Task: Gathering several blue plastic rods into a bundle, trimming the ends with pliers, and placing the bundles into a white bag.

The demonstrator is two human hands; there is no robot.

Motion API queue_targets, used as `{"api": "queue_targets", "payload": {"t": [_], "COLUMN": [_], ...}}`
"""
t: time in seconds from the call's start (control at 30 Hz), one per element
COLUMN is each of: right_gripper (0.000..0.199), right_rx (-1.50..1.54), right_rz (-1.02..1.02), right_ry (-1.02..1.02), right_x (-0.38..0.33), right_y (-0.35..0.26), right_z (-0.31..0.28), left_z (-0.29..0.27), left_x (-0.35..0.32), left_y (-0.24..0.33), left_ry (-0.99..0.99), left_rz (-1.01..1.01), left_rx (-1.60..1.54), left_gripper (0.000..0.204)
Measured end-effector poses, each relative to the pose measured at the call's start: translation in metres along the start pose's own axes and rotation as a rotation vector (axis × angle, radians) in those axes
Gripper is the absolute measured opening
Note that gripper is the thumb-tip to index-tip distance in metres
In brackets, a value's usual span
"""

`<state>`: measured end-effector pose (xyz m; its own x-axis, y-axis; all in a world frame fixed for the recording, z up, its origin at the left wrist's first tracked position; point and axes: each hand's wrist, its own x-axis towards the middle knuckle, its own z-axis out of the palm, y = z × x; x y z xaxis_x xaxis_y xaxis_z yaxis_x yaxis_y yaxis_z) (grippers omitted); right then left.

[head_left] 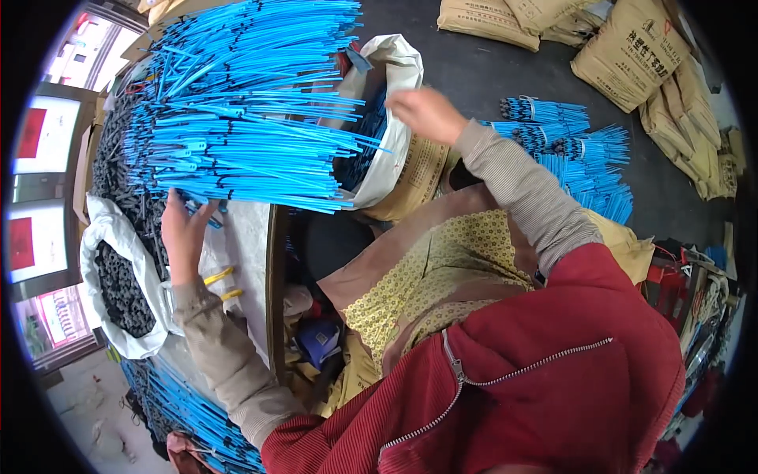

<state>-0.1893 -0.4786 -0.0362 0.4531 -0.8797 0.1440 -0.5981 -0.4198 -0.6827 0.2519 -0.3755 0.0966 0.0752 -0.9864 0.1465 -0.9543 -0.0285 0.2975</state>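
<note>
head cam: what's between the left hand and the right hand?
In the head view, the big pile of blue tubes fans out between the left hand and right hand, tips reaching the rim of the white sack.

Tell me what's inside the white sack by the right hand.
The white sack holds dark blue-black pieces at its mouth, which the right hand reaches over. The blue tubes cover part of the opening; deeper contents cannot be seen.

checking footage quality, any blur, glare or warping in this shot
Head view: right hand over the white sack is motion-blurred; left hand and blue strips are sharper; window panes at left are washed out; fisheye bends edges, with a black rim.
</note>
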Motion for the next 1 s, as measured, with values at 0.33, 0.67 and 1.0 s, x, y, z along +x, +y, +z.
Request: {"api": "queue_targets", "payload": {"t": [0.33, 0.67, 1.0], "right_gripper": [0.007, 0.01, 0.014], "right_rx": [-0.647, -0.523, -0.613], "right_rz": [-0.425, -0.451, -0.439], "right_ry": [-0.219, -0.228, -0.402], "right_x": [-0.022, -0.086, -0.103], "right_y": [0.085, 0.087, 0.071], "right_z": [0.088, -0.001, -0.03], "left_z": [0.0, 0.203, 0.328], "left_x": [-0.051, -0.11, -0.005], "left_y": [0.039, 0.146, 0.062], "left_ry": [0.293, -0.097, -0.268], "left_rz": [0.089, -0.311, -0.052], "left_rx": [0.477, -0.701, -0.188], "left_gripper": [0.044, 0.02, 0.048]}}
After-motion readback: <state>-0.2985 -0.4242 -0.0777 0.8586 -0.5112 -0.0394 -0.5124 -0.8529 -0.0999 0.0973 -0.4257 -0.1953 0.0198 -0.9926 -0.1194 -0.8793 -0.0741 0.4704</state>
